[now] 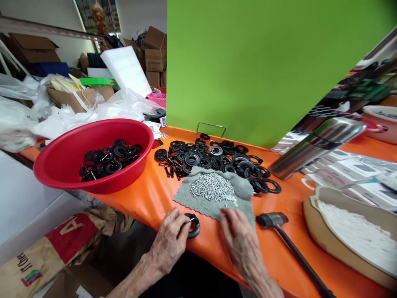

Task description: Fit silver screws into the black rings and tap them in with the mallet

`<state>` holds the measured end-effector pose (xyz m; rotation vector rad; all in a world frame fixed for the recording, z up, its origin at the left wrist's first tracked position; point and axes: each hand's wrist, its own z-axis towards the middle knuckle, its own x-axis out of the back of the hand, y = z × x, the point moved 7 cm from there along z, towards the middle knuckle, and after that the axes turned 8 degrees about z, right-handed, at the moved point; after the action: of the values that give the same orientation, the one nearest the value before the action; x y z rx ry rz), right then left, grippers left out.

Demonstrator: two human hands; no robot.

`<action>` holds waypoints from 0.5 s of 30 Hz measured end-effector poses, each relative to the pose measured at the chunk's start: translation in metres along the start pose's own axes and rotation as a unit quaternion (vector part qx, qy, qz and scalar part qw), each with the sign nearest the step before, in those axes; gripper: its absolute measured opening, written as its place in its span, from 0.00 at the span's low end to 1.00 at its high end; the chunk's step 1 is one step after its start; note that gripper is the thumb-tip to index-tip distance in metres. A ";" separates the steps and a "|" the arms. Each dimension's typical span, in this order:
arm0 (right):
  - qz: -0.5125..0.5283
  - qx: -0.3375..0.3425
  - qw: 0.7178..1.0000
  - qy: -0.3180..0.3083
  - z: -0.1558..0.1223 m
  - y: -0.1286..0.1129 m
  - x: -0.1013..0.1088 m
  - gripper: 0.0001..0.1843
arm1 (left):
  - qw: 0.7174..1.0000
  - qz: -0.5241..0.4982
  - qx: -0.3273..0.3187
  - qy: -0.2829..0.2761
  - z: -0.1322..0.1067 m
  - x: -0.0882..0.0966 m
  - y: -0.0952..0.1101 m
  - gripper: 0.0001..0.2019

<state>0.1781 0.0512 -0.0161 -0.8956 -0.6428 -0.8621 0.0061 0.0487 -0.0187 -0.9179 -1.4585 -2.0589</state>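
Two hands work at the front of the orange worktop [149, 211]: the left hand [170, 241] pinches a black ring [195, 226] to steady it, while the right hand [238, 236] sits open on a grey cloth [186, 200], small screws [212, 187] within easy reach.

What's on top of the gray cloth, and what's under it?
Tiny silver screws or rivets sit on the gray cloth. The cloth hides what's underneath; orange table shows around it.

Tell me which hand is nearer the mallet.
Right: the right hand rests beside the mallet, to its left, not touching; the left hand holds a black ring farther left.
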 end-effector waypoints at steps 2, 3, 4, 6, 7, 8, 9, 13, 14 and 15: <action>-0.014 -0.039 0.999 0.018 0.002 0.024 0.007 0.13 | 0.998 -0.044 0.032 -0.012 -0.004 0.007 -0.001 0.08; -0.016 -0.049 0.999 0.016 0.003 0.034 0.006 0.14 | 0.997 -0.063 0.048 -0.020 -0.005 0.009 -0.001 0.08; -0.013 -0.054 0.998 0.007 0.005 0.040 0.004 0.14 | 0.994 -0.080 0.062 -0.028 -0.007 0.012 -0.001 0.09; 0.000 -0.056 0.998 -0.015 0.011 0.046 -0.003 0.13 | 0.989 -0.111 0.092 -0.040 -0.009 0.016 -0.001 0.09; 0.009 -0.058 0.998 -0.024 0.015 0.047 -0.006 0.12 | 0.985 -0.127 0.106 -0.046 -0.009 0.017 -0.002 0.09; 0.019 -0.062 0.997 -0.032 0.019 0.047 -0.008 0.11 | 0.981 -0.146 0.120 -0.052 -0.010 0.017 -0.003 0.09; 0.029 -0.067 0.997 -0.038 0.022 0.046 -0.008 0.10 | 0.975 -0.170 0.134 -0.057 -0.011 0.017 -0.004 0.09; 0.095 -0.091 0.990 -0.046 0.029 0.031 0.003 0.08 | 0.937 -0.284 0.187 -0.084 -0.017 0.011 -0.012 0.10; 0.118 -0.096 0.987 -0.049 0.029 0.025 0.006 0.09 | 0.926 -0.307 0.200 -0.091 -0.019 0.009 -0.014 0.11; 0.141 -0.102 0.983 -0.054 0.028 0.018 0.008 0.10 | 0.917 -0.326 0.210 -0.097 -0.021 0.007 -0.015 0.11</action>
<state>0.1937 0.0785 -0.0036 -1.1936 -0.5113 -0.6335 -0.0147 0.0340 -0.0275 -0.5024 -2.4528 -1.9539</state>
